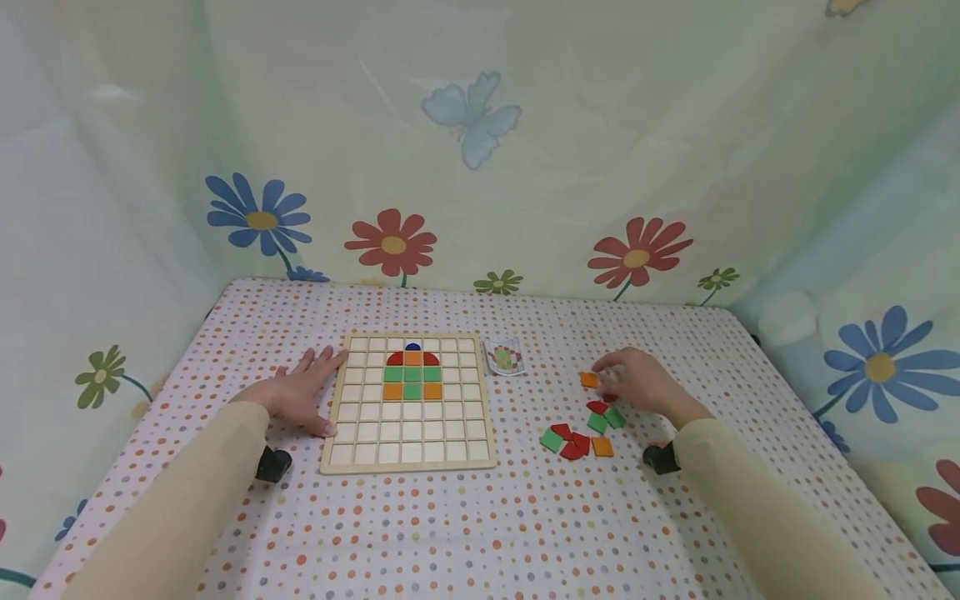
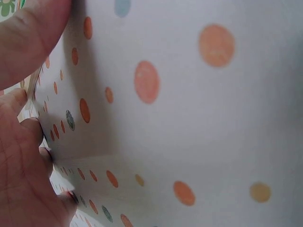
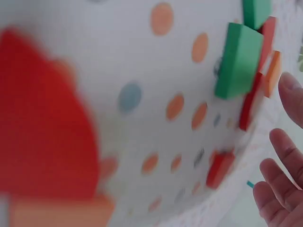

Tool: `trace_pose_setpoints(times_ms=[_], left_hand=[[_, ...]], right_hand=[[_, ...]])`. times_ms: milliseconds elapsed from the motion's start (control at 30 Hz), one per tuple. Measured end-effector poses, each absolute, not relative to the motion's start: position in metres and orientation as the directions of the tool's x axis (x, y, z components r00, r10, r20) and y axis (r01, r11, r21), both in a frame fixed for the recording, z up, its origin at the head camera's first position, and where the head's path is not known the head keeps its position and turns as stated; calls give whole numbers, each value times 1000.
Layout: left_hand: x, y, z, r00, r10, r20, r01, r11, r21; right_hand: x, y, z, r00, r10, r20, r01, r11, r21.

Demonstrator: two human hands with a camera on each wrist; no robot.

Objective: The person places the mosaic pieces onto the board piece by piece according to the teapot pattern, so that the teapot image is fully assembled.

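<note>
A wooden grid board [image 1: 408,468] lies on the table with a pattern of colored tiles in its upper cells: a blue half-round [image 1: 412,347], red quarter-rounds [image 1: 395,359], green squares [image 1: 393,374] and orange squares [image 1: 432,390]. My left hand [image 1: 296,392], fingers spread, touches the board's left edge with its fingertips and thumb. To the right, my right hand [image 1: 637,383] hovers over loose tiles, closest to an orange square [image 1: 588,379] and some red pieces [image 1: 597,407]. In the right wrist view its fingers [image 3: 286,149] are loosely bent and apart, with nothing visible between them.
A small pattern card [image 1: 506,358] lies against the board's right side. More loose pieces sit nearer me: green squares [image 1: 551,440], red quarter-rounds [image 1: 576,447] and an orange square [image 1: 602,447]. A flower-printed curtain [image 1: 480,192] hangs behind the dotted tabletop [image 1: 412,533].
</note>
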State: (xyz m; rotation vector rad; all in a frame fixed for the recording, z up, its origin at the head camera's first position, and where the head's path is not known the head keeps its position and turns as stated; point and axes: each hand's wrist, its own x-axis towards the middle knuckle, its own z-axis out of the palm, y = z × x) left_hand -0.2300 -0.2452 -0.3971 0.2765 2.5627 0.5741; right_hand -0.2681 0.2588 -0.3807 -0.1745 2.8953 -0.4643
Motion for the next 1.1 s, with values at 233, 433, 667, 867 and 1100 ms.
trace_pose_setpoints(times_ms=[233, 433, 667, 867, 1100], left_hand=[[-233, -246, -391, -856, 297, -423, 87, 889, 449], [-233, -248, -393, -851, 308, -426, 93, 886, 454], [-230, -247, -398, -849, 309, -429, 87, 882, 463], [-230, -247, -400, -853, 304, -424, 87, 885, 457], [-229, -247, -397, -851, 305, -427, 85, 883, 462]], right_hand=[[-248, 275, -369, -959, -234, -163, -170, 928, -333], [-232, 283, -378, -944, -255, -211, -168, 918, -359], [-228, 285, -388, -947, -217, -236, -135, 938, -320], [-228, 287, -386, -946, -220, -239, -155, 952, -264], [-227, 288, -379, -954, -236, -184, -182, 945, -272]])
